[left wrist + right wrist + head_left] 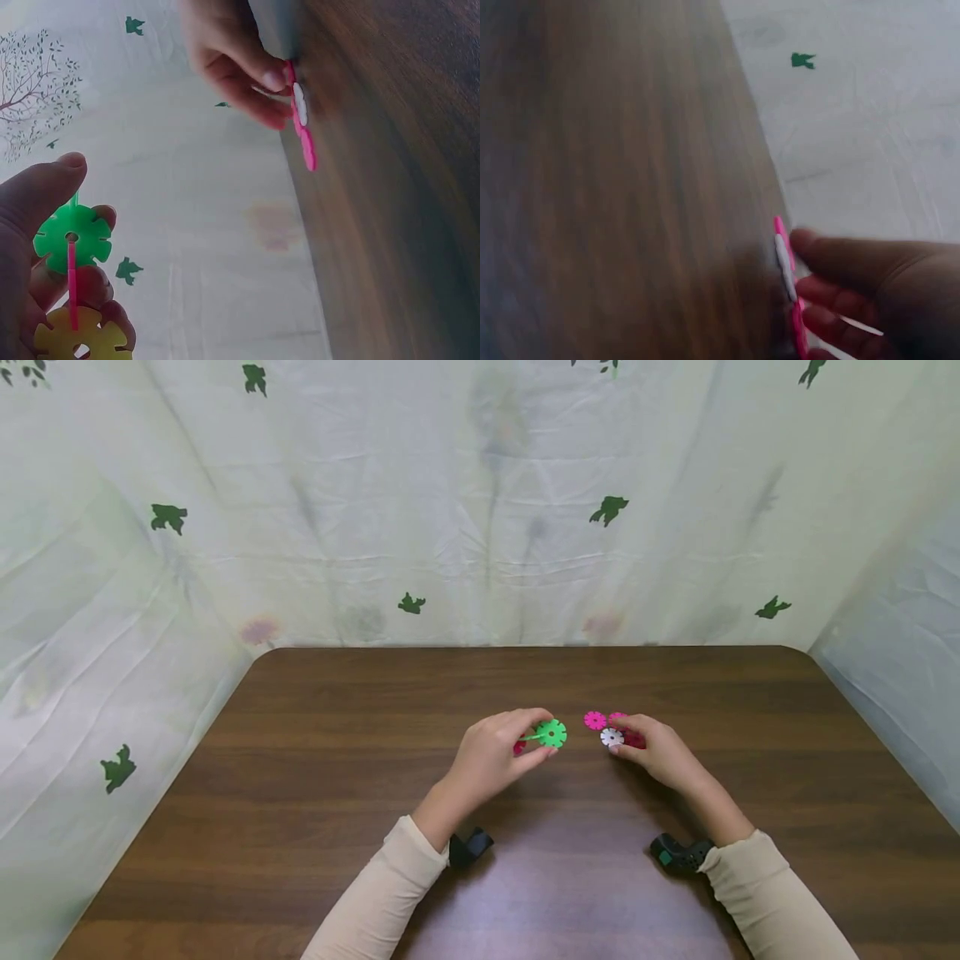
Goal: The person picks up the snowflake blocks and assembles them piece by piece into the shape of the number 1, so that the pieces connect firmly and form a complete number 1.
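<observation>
A pale cloth (360, 468) with green leaf shapes hangs behind and to both sides of me; in front of it lies my brown wooden table (300, 793), its grain running crosswise. My left hand (491, 750) is raised over it, thumb and fingers pinched round a green disc (551, 733), notched at its rim; below that, in the left wrist view, a pink disc (73, 281) seen edge-on runs down to a yellow disc (81, 337), and the three look joined in a chain. My right hand (663, 758) is at the loose pieces, thumb and fingers reaching about a white disc (611, 737); I cannot tell whether they have closed on it or only touch it. One bright pink disc (595, 720) lies just beside the white one, farther from me; a darker red piece (634, 740) is partly hidden by my fingers.

The chain worries me most; if it is held only by shallow slots, a hard squeeze or a twist on the green one could work the pink one loose, and the yellow would drop with it. On the right, the pieces are thin and sit close together; a fingertip coming in flat could slide the white one along instead of lifting it, or drag a neighbour with it; two might come up at once. A disc pressed into a notch at a slant could jam or bend; tired, tilted fingers would be the cause.
</observation>
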`<state>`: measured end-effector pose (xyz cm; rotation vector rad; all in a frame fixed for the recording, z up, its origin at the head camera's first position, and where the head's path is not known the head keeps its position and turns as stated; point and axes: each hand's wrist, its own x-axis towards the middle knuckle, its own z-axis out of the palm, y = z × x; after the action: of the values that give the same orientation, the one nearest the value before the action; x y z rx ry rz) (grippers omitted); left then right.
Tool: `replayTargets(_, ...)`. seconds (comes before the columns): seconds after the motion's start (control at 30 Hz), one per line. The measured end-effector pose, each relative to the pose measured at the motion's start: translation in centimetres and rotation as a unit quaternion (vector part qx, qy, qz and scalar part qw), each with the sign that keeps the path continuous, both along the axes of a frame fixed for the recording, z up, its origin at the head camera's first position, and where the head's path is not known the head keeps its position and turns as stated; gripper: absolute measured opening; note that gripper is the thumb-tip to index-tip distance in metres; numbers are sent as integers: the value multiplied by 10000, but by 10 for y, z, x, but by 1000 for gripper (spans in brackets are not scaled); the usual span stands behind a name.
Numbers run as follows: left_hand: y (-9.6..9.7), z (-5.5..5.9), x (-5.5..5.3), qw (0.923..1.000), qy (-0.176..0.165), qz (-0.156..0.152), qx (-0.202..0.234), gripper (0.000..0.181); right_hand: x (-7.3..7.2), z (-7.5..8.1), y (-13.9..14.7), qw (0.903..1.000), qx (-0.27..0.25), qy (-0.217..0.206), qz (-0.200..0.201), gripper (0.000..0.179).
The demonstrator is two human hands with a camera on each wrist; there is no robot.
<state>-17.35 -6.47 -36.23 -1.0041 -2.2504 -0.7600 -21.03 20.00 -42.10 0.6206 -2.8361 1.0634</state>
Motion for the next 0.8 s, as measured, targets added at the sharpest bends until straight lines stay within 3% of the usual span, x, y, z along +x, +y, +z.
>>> replayTargets(0.13, 0, 0, 0, 10000, 16, -35, 24, 27, 0, -4, 0, 9991, 254, 246, 225, 34)
replayTargets(0.33, 0, 0, 0, 9999, 26, -103, 65, 27, 3, 0, -3, 9997, 229, 102, 18, 20)
replayTargets(0.47, 0, 1, 0, 9999, 34, -100, -6, 27, 6, 7, -7, 9989, -398, -209, 93, 17)
replayTargets(0.57, 0, 0, 1, 9999, 11, -80, -67, 29, 13, 23, -14, 9936, -1038, -369, 233, 21)
replayTargets(0.8, 2, -1, 2, 9996, -193, -133, -134, 30, 30, 48, -29, 9825, -1767, -296, 499, 16)
